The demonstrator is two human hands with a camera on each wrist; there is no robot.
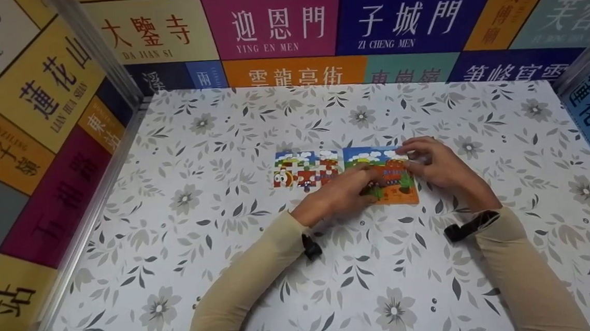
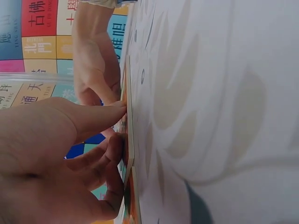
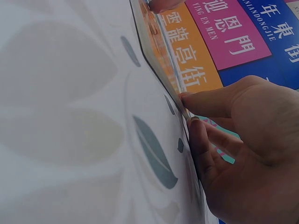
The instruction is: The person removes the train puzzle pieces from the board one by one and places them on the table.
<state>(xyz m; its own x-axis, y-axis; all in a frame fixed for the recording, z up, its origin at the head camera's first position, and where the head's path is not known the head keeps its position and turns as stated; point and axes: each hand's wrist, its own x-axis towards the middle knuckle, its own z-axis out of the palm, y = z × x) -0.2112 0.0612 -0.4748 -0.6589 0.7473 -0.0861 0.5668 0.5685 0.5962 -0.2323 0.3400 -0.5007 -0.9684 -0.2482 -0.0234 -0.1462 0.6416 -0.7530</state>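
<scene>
Fingers of your left hand (image 1: 346,190) and right hand (image 1: 432,163) lie nearly flat — pressing the puzzle (image 1: 381,172), which sits directly beneath both.

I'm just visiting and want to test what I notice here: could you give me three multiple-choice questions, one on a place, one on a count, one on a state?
1. Where does the gappy puzzle lie?
A. left of the puzzle under the hands
B. on the wall
C. at the near table edge

2. How many puzzle boards are on the table?
A. one
B. two
C. four

3. What is the left hand doing?
A. hanging in the air
B. touching the orange puzzle
C. gripping a sleeve

Answers: 1 A, it sits beside the other; 2 B, two lie adjacent; 3 B, its fingertips meet the board, like the right hand.
</scene>
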